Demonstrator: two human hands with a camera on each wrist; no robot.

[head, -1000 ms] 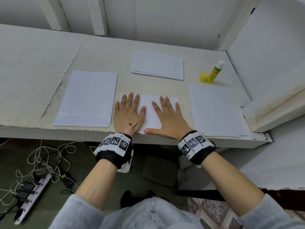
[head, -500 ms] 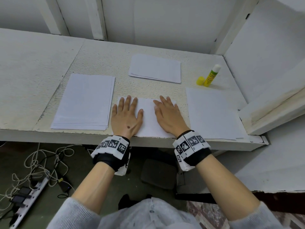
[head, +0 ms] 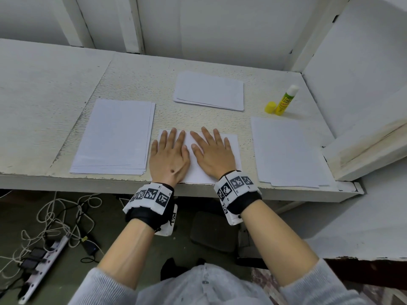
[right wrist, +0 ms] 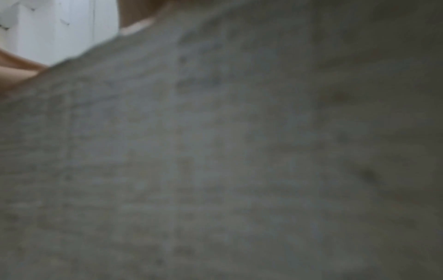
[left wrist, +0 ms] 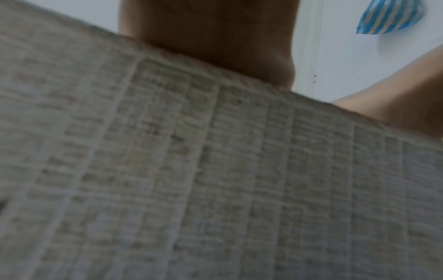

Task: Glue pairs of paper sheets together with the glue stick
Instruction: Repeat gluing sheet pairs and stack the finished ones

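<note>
The left hand [head: 168, 158] and right hand [head: 213, 156] are laid flat, fingers straight, side by side on the centre sheet [head: 231, 148] at the tabletop's [head: 136, 80] near edge. The glue stick [head: 286, 100] is stood uncapped at two o'clock, its cap [head: 270, 107] just beside it.

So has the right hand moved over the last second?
Yes. The right hand slid left across the middle sheet toward the left hand, away from the right stack.

White paper stacks [head: 114, 135] are noted mid-frame; glue stick [head: 286, 101] upper right is yellow-green, white-tipped; wristbands [head: 152, 199] are black-and-white patterned.
</note>
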